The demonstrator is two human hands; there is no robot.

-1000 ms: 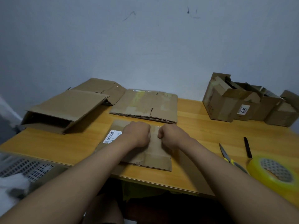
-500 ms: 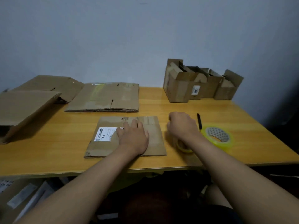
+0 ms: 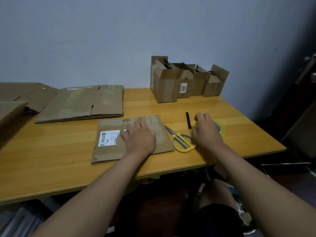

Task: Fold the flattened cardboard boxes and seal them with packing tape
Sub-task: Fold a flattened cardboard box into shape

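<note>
At frame centre, on the orange wooden table, my left hand lies flat w/ fingers straight, pressing the small flattened brown cardboard box w/ white label. Right of it my right hand curls over the yellow packing tape roll; can't tell if it grips yet. Yellow-handled scissors lie between box & roll, w/ a black stick just above them.
</note>
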